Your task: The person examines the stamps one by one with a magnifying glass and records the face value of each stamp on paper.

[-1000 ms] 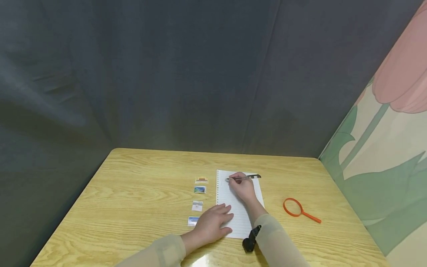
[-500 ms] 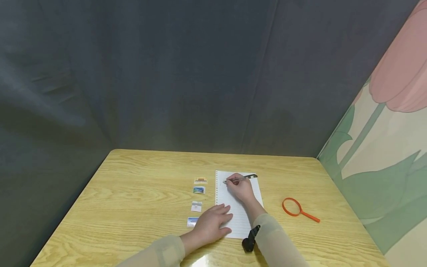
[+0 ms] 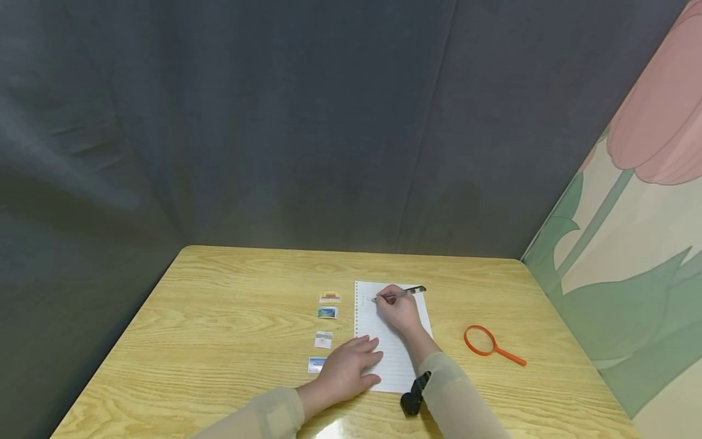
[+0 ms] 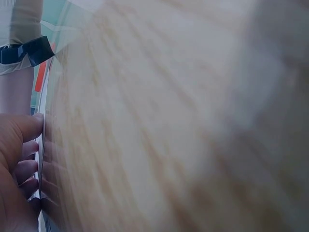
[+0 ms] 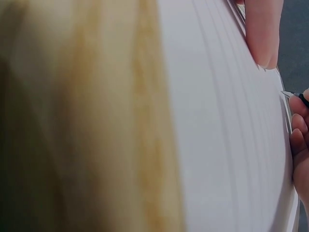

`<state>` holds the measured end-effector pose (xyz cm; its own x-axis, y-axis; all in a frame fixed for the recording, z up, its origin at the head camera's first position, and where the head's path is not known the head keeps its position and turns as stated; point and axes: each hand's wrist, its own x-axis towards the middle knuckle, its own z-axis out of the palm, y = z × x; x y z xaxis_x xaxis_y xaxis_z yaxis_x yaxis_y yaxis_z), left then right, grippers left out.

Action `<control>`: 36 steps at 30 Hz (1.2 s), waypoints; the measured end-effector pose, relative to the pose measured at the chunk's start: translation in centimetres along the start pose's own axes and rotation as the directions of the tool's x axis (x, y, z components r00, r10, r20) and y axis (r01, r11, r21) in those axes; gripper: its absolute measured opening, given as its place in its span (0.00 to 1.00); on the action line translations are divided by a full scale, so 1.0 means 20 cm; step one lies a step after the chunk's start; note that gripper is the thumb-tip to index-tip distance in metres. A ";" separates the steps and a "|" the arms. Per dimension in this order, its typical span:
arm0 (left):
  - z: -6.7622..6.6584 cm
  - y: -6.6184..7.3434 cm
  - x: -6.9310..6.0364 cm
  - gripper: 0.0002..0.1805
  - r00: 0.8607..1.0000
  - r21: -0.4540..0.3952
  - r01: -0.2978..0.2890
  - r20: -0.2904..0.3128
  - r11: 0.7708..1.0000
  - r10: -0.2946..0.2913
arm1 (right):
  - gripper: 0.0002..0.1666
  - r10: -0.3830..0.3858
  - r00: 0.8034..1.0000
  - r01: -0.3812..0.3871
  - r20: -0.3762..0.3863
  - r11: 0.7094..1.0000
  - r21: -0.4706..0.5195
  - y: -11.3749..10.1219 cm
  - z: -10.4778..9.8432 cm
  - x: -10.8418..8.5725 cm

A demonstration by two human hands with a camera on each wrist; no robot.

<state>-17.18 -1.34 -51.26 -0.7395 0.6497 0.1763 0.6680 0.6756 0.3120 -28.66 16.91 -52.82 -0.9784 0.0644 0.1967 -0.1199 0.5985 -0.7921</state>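
Note:
On the table lies a lined sheet of paper [image 3: 392, 366] with punched holes along its left edge. My right hand [image 3: 399, 312] pinches a black-capped pen [image 3: 414, 290] near its tip, which touches the upper left of the sheet beside faint marks. In the right wrist view, the pen's tip [image 5: 287, 93] meets the paper. My left hand [image 3: 350, 369] rests with extended fingers on the sheet's lower left part. Its wrist side partly hides a small blue-and-white stamp-like picture [image 3: 315, 364].
Left of the sheet are more stamp-like pieces: a yellow one [image 3: 330, 297], a blue-green one [image 3: 328, 312] and a pale grey one [image 3: 323, 339]. An orange magnifying glass [image 3: 495, 346] lies to the right on the wooden table [image 3: 219, 317]. A dark curtain [image 3: 307, 134] stands behind.
The pen tip shifted slightly left, then back right over the upper part of the sheet, with my right hand moving along. My left hand stays in place on the paper.

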 end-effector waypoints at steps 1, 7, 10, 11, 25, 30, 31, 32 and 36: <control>0.00 0.00 0.00 0.25 1.000 -0.002 0.001 0.001 1.000 -0.001 | 0.03 -0.001 1.000 0.001 0.004 1.000 -0.001 0.00 0.00 0.00; 0.00 0.00 0.00 0.25 1.000 -0.005 0.002 0.010 1.000 -0.002 | 0.02 -0.002 0.999 0.002 0.051 1.000 0.002 0.00 0.00 -0.01; -0.01 0.00 0.00 0.25 1.000 -0.002 0.003 0.012 1.000 -0.003 | 0.02 0.006 0.999 -0.007 0.054 0.999 0.033 0.00 0.01 0.00; -0.01 0.00 0.00 0.25 1.000 0.000 0.003 0.012 1.000 -0.003 | 0.03 0.010 0.999 -0.012 0.046 0.999 0.042 0.00 0.01 0.00; -0.01 0.00 0.00 0.25 1.000 0.005 -0.002 0.006 1.000 0.002 | 0.03 0.022 1.000 -0.021 -0.016 0.999 0.024 -0.02 0.02 0.01; 0.00 0.00 0.00 0.25 1.000 0.016 -0.020 -0.012 1.000 0.020 | 0.03 0.024 0.999 -0.024 -0.028 0.999 0.021 -0.01 0.02 0.01; 0.00 0.00 0.00 0.25 0.999 0.024 -0.026 -0.018 0.999 0.027 | 0.03 0.030 0.999 -0.029 -0.031 0.999 0.029 -0.01 0.01 0.01; 0.00 0.00 0.00 0.25 0.999 0.030 -0.029 -0.020 0.999 0.030 | 0.03 0.035 0.999 -0.034 -0.038 0.999 0.041 -0.01 0.01 0.01; 0.01 -0.01 0.00 0.25 0.999 0.038 -0.029 -0.015 0.999 0.029 | 0.03 0.066 0.996 -0.061 -0.066 0.995 0.082 -0.02 -0.01 0.00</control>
<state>-17.29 -1.31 -51.43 -0.7207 0.6641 0.1990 0.6917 0.6696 0.2707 -28.66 16.81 -52.41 -0.9710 0.1563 0.1811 -0.0734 0.5260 -0.8473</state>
